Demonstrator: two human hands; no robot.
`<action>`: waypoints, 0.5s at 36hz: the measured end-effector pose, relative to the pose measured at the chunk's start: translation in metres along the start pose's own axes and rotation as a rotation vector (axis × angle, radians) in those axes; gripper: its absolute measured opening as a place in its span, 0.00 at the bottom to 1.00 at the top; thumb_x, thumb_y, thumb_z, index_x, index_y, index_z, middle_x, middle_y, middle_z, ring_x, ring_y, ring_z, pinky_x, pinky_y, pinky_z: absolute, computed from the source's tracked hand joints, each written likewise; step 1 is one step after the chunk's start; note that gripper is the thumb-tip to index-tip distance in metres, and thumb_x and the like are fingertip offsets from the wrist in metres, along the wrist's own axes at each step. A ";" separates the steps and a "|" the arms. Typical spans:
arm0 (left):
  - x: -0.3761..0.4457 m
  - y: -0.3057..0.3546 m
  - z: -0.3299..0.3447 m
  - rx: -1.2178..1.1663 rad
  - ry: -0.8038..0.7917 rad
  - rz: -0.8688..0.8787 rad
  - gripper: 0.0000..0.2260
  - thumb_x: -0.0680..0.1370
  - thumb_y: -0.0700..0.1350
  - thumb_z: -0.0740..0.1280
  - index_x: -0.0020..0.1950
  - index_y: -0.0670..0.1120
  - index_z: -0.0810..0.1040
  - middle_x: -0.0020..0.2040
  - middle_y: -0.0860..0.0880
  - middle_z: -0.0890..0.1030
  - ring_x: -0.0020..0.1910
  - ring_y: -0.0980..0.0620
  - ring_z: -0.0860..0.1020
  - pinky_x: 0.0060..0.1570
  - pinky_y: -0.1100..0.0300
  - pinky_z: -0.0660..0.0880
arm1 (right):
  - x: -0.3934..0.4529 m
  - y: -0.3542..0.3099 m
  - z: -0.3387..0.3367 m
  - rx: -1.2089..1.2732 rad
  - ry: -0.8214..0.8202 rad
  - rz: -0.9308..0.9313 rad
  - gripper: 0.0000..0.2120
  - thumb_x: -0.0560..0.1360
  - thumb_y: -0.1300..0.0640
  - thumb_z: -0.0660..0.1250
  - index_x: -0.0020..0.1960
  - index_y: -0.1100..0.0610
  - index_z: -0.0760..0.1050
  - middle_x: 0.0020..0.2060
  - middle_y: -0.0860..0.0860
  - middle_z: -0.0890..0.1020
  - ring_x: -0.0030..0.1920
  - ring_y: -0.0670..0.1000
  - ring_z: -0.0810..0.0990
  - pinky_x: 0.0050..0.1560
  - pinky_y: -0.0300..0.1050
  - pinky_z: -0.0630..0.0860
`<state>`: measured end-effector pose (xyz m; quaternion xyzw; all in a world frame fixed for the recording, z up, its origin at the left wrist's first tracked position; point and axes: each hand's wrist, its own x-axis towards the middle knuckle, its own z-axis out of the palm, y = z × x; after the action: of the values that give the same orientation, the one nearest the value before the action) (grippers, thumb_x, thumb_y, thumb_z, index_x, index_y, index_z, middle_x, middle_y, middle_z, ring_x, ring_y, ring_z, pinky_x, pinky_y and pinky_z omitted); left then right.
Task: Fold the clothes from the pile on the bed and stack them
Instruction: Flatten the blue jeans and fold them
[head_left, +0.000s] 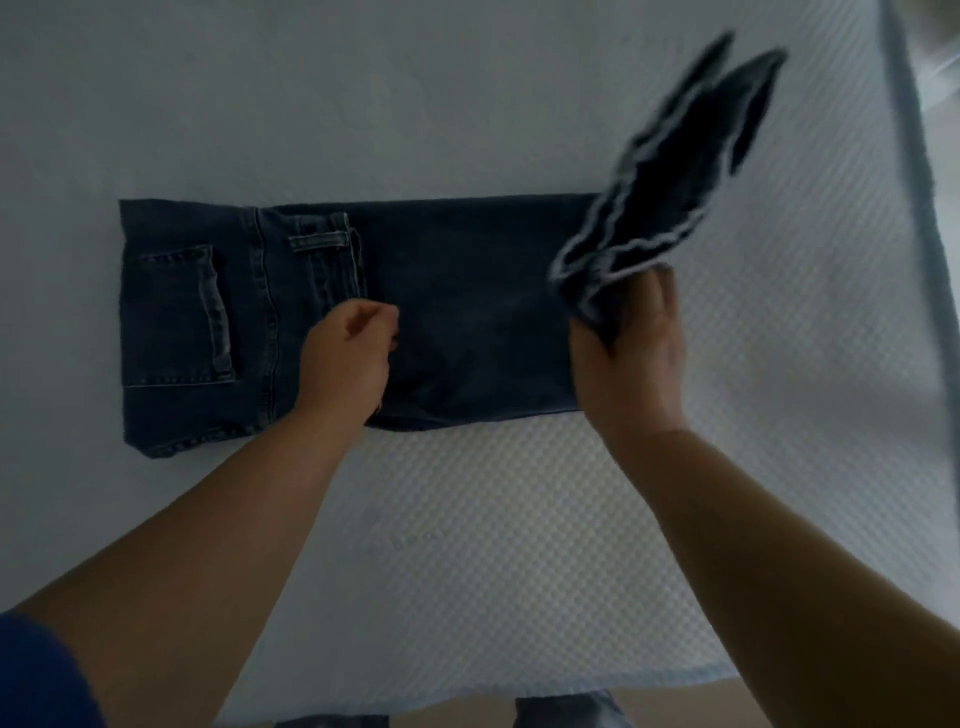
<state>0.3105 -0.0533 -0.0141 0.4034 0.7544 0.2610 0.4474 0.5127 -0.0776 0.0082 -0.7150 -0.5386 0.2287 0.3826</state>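
Though blur smears the lifted leg ends, the right hand grasps their frayed hems; the left hand, loosely curled, pins dark denim jeans flat on the dimpled white bed.

Bare forearms, blue sleeve

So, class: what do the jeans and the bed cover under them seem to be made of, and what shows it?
The jeans: dark blue denim by the look, matte and faded, with pale stitched seams, a patch pocket and frayed light hems at the leg ends the right hand grips. The bed cover: probably a white quilted textile, judging by its raised dimple pattern; the fibre cannot be told.
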 end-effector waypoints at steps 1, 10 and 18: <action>0.003 0.003 -0.003 -0.083 0.029 -0.035 0.08 0.78 0.47 0.63 0.39 0.54 0.76 0.39 0.54 0.79 0.38 0.58 0.78 0.36 0.67 0.72 | -0.006 -0.004 0.012 -0.053 -0.071 -0.064 0.12 0.67 0.65 0.66 0.51 0.65 0.75 0.58 0.59 0.76 0.60 0.58 0.74 0.62 0.44 0.68; 0.002 -0.015 -0.008 0.315 0.049 0.334 0.18 0.77 0.47 0.64 0.66 0.48 0.72 0.58 0.52 0.73 0.54 0.59 0.73 0.53 0.65 0.68 | -0.047 0.012 0.074 -0.456 -0.639 -0.196 0.22 0.73 0.48 0.65 0.65 0.55 0.71 0.74 0.51 0.61 0.76 0.49 0.49 0.71 0.46 0.31; -0.001 -0.038 0.010 0.867 -0.263 0.541 0.27 0.77 0.50 0.64 0.74 0.50 0.62 0.77 0.44 0.54 0.72 0.44 0.58 0.68 0.50 0.54 | -0.050 0.019 0.033 -0.338 -0.534 -0.188 0.09 0.70 0.62 0.72 0.50 0.61 0.81 0.53 0.55 0.82 0.59 0.56 0.78 0.64 0.49 0.66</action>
<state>0.3050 -0.0739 -0.0466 0.7611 0.5994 -0.0220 0.2470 0.4839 -0.1170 -0.0310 -0.6306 -0.7136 0.2791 0.1233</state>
